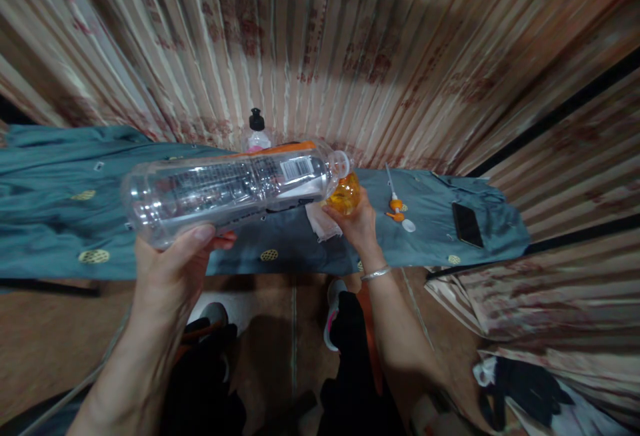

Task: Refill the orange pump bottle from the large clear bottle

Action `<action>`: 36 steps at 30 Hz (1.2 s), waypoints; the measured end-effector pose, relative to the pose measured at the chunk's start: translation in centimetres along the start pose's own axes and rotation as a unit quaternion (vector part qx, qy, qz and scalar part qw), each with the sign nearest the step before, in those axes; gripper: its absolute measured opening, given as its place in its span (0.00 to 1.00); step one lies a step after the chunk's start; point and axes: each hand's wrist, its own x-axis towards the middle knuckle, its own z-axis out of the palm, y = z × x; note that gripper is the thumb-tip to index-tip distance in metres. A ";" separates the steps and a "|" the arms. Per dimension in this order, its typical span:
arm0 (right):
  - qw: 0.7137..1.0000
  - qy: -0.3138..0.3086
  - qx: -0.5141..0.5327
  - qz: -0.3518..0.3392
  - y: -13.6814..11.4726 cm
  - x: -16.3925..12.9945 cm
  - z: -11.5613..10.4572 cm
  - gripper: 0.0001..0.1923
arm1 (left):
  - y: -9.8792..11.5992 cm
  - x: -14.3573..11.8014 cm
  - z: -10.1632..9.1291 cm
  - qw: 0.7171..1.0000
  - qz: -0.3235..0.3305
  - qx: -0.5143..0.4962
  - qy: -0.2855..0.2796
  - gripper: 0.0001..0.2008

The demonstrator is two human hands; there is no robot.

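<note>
My left hand point(175, 259) grips the base end of a large clear plastic bottle point(235, 186) with a barcode label. The bottle lies nearly level in the air, its uncapped mouth tipped to the right. In my right hand point(361, 223) is a smaller bottle point(344, 195) with orange-yellow contents, held just under and beyond that mouth; whether the two rims touch I cannot tell. Below them a crumpled white tissue point(324, 223) lies on the cloth. Right of my right hand lie an orange pump head point(396, 206) with its tube and a white round cap point(409, 225).
A narrow table under a teal patterned cloth point(270, 239) runs across. At its back stands a bottle with a black top point(257, 123); a dark phone point(467, 225) lies at the right. Striped curtains point(310, 43) hang behind, and dark poles point(565, 116) cross the right side.
</note>
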 end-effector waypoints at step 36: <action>1.000 -0.006 -0.005 0.022 -0.3 0.0 -0.2 0.40 | 0.1 0.0 0.0 1.000 0.003 -0.008 -0.011 0.10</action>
